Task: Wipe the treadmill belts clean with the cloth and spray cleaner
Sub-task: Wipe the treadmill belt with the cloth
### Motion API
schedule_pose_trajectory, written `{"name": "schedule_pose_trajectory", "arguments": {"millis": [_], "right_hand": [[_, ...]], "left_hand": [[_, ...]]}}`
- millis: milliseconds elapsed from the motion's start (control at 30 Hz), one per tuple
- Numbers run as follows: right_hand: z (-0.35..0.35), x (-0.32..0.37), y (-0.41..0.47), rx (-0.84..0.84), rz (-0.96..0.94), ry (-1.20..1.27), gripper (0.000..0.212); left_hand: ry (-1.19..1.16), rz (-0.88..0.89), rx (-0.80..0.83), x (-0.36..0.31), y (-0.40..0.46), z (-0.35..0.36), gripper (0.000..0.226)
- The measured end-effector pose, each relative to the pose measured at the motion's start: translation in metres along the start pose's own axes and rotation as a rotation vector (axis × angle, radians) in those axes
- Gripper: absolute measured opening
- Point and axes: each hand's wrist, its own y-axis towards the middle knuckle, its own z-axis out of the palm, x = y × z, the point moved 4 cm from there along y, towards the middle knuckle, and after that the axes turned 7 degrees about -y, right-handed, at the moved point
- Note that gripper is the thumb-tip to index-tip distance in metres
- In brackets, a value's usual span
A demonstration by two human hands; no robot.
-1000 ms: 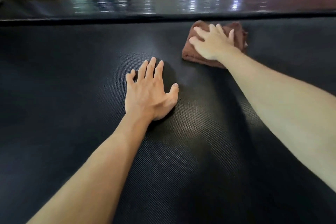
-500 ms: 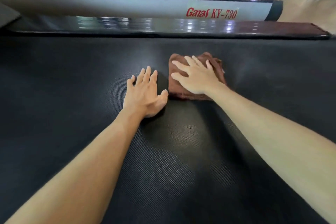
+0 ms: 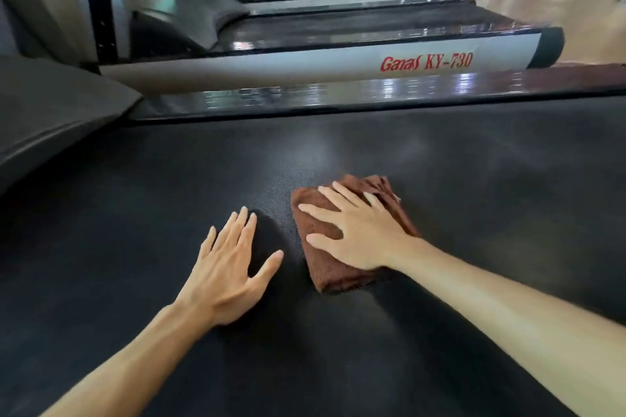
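1. Head view – the step in hand: the brown folded cloth (image 3: 342, 249) is being pressed flat on the black treadmill belt (image 3: 474, 200) by the right hand (image 3: 364, 234), so a wiping stroke is judged to be under way.
2. Head view – doing it well: even pressure is best kept through the whole palm, so that the fold is dragged as one pad and its loose far corner is not rolled under. Strokes are best overlapped across the belt's width, out to the glossy side rail (image 3: 338, 96), since the textured weave could hold dust in its grain.
3. Head view – the left hand (image 3: 233, 267): it is laid on the belt with fingers straight and spread, nothing held – a brace, as judged. It is better kept out of the cloth's path.
4. Head view – the grip: the right hand's fingers are extended and splayed over the cloth; it is pressed down, not pinched or curled round. The cloth could therefore slip from under the palm on a fast stroke.
5. Head view – cloth against hand: the cloth lies directly beneath the right palm and fingers, its edges showing beyond the fingertips and to the thumb side, just beside the left hand's thumb but apart from it.
6. Head view – the spray cleaner is not seen. The neighbouring treadmill's grey side cover marked "Ganas KY-730" (image 3: 425, 63) lies beyond the rail.
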Motion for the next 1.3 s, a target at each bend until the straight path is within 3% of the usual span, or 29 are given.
{"name": "schedule_pose_trajectory", "arguments": {"millis": [200, 300, 400, 467, 567, 667, 833, 967, 1100, 1300], "right_hand": [[-0.012, -0.048, 0.063, 0.062, 0.366, -0.037, 0.067], [-0.004, 0.016, 0.058, 0.023, 0.152, -0.063, 0.065], [0.007, 0.060, -0.014, 0.006, -0.093, -0.023, 0.066], [0.005, 0.036, -0.041, 0.011, -0.060, 0.007, 0.072], [-0.006, -0.027, -0.018, 0.031, 0.185, -0.027, 0.067], [-0.007, -0.039, -0.002, 0.022, 0.291, -0.058, 0.065], [-0.004, -0.031, -0.104, -0.029, 0.165, -0.055, 0.065], [-0.012, -0.120, -0.192, -0.001, 0.397, -0.032, 0.065], [-0.026, -0.204, -0.216, 0.020, 0.722, -0.046, 0.064], [-0.013, -0.167, -0.285, -0.045, 0.630, -0.070, 0.072]], "left_hand": [[-0.052, -0.029, -0.044, 0.017, -0.015, -0.004, 0.129], [-0.047, -0.021, -0.025, 0.018, -0.019, -0.006, 0.125], [-0.042, 0.000, -0.013, 0.015, -0.025, -0.010, 0.116], [-0.034, 0.020, -0.012, 0.010, -0.028, -0.011, 0.114], [-0.028, 0.037, -0.002, -0.005, -0.026, -0.006, 0.115], [-0.027, 0.086, 0.012, -0.037, -0.014, 0.004, 0.114], [-0.097, 0.192, 0.023, -0.104, 0.002, 0.024, 0.113], [-0.088, 0.364, 0.090, -0.165, 0.005, 0.050, 0.111], [-0.118, 0.482, 0.116, -0.229, 0.018, 0.072, 0.119], [-0.221, 0.559, 0.141, -0.315, 0.015, 0.106, 0.113]]}}
